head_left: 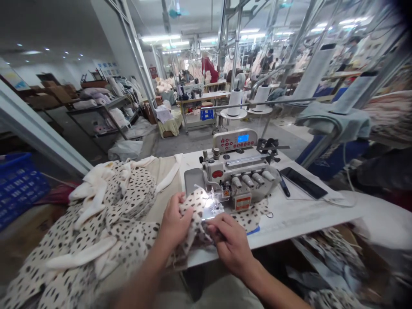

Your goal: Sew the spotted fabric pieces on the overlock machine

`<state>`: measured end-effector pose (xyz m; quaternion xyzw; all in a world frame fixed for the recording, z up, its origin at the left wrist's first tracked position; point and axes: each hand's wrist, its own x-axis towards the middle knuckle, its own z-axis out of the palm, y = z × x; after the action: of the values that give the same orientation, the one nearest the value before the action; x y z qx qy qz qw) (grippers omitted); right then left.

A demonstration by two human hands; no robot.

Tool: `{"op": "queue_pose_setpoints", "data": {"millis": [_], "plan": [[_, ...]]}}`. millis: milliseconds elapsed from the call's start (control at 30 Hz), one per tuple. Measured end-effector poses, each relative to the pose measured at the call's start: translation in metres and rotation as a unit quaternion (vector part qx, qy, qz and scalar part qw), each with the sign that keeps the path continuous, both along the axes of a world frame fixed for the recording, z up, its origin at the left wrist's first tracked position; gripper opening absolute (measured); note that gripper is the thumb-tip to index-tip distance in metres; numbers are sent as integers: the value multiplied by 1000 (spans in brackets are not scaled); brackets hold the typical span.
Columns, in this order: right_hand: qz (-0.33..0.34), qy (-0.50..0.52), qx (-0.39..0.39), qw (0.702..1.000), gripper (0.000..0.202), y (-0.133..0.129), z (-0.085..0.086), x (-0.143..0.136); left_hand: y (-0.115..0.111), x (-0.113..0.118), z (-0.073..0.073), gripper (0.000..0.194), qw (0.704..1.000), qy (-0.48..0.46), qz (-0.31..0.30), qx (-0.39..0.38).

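Observation:
A white overlock sewing machine (247, 171) stands on the table, its lamp lighting the needle area. Cream fabric with dark spots (196, 201) lies at the presser foot. My left hand (175, 221) grips this fabric just left of the foot, thumb on top. Close in front of the needle plate, my right hand (231, 242) has its fingers curled in a pinch at the fabric's near edge; the fingertips are partly hidden. Another spotted piece (252, 219) shows to the right, under the machine's front. A large heap of spotted garments (128, 206) with plain cream bands covers the table's left side.
On the table's right lie a dark phone (304, 182) and a black pen-like tool (284, 185). Thread cones (236, 103) stand behind the machine. A blue basket (21, 184) is at far left. Fabric scraps (334, 257) fill a space below the table's right edge.

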<state>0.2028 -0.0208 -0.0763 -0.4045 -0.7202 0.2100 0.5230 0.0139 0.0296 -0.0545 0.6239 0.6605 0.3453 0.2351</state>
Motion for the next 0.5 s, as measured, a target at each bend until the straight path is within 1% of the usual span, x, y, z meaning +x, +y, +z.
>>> {"op": "queue_pose_setpoints", "data": {"millis": [67, 133, 233, 300, 367, 400, 500], "plan": [[-5, 16, 5, 1000, 23, 2, 0, -8, -10, -3, 2, 52, 999, -19, -2, -33], [-4, 28, -1, 1000, 23, 4, -2, -13, -21, -2, 5, 50, 998, -47, -14, -41], [-13, 38, -29, 999, 22, 1, -7, -14, -41, 10, 7, 35, 993, -92, -56, -40], [-35, 58, -76, 995, 20, -6, -13, -11, -54, 24, 7, 25, 989, -109, -86, -42], [-74, 110, -142, 981, 21, -14, -21, -5, -63, 41, 5, 18, 986, -112, -118, -23], [-96, 147, -173, 969, 24, -18, -25, -1, -66, 49, 4, 19, 984, -111, -141, -7], [-158, 267, -234, 921, 34, -22, -34, 13, -65, 72, 0, 32, 963, -109, -243, 38]]}}
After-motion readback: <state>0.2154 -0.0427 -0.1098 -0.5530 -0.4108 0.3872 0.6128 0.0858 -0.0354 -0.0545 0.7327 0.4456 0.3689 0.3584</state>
